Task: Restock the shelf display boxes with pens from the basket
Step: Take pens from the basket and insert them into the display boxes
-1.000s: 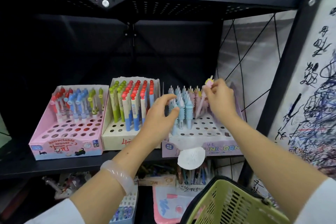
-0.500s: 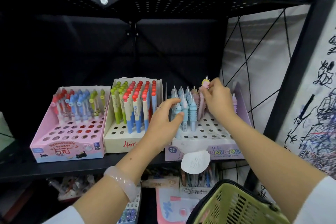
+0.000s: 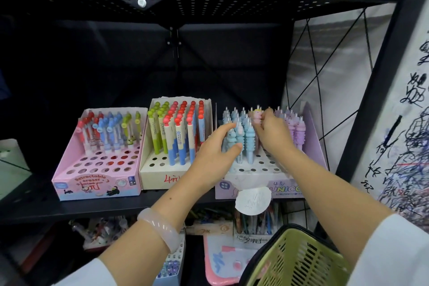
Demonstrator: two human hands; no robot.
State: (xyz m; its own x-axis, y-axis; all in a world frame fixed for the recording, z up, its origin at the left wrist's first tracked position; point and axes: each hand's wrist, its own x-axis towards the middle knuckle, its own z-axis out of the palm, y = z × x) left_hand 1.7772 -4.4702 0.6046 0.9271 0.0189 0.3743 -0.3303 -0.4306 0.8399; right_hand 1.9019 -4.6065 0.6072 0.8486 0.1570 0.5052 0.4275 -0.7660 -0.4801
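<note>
Pinching a pink pen with a small figure-shaped rubbery cap [image 3: 257, 115] near its top, the right hand [image 3: 274, 133] has its fingertips closed on the pen among the back rows of the lilac cardboard display box marked with a unicorn name [image 3: 311, 127]. The left hand [image 3: 214, 153] is half curled around the front pale-blue ribbed pens [image 3: 249, 139], thumb on the near side and fingers on the far side; whether it truly clamps one or only steadies the cluster cannot be told.

These pens look light and stiff in the barrel, with soft, grippy ribbed sleeves, so slipping seems unlikely. A hold high on the sleeve just below the cap, as the right hand has it, should give room to steer the tip into a hole without knocking the neighbours, which stand packed closely.

The lilac box holds blue pens at left, pink in the middle and purple at right, with its front rows of holes bare. Beside it, the cream cardboard box [image 3: 157, 169] carries green-capped and red-capped pens and has few holes open. The pink cardboard eraser-pen box [image 3: 69, 169] at far left is filled only at the back. The green slatted plastic basket [image 3: 299, 262] sits low at right; its contents are not visible.
</note>
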